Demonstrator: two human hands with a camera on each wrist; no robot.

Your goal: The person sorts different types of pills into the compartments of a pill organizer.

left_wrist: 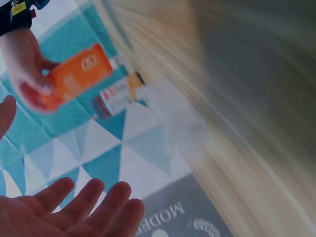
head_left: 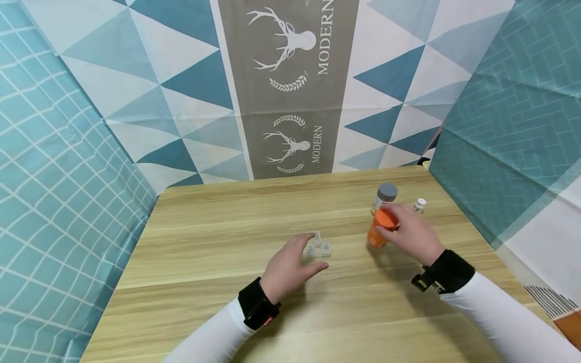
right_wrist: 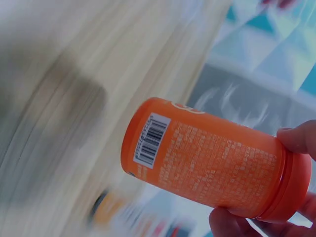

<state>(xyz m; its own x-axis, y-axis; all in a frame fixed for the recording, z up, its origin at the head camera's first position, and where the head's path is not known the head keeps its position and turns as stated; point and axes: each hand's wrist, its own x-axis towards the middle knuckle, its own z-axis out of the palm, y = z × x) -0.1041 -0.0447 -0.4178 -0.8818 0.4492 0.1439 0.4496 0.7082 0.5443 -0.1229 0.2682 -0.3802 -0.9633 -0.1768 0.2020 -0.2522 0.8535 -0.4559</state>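
While the right hand (head_left: 410,232) grips the orange bottle (head_left: 378,234): thumb and fingers are clamped across the lid (right_wrist: 291,190) and the shoulder just under it, with most of the body free below.
Steadying that bottle: to my eye, the step is guiding it by its top, which calls for a calm wrist and an even pinch, since a hold so high could let the base swing.
Grey-lidded bottle (head_left: 383,195): it stands just beyond the orange one, so I would steer the orange base clear of it; a small drift forward might knock it.
White-capped bottle (head_left: 419,205): smaller, farther right, a lesser worry, though probably easy to tip with a knuckle.
Orange bottle against the hands: it lies to the left of the right palm, beneath those fingertips, and well apart from the left hand (head_left: 290,264), off to its right. Whether its base touches the tabletop (head_left: 218,242), I cannot tell.
Left hand: thumb and fingers are apart, holding nothing, close beside the clear blocks (head_left: 325,249); contact is hard to judge.
Clear blocks: raising that hand before any sideways move seems the safest way to leave them undisturbed.
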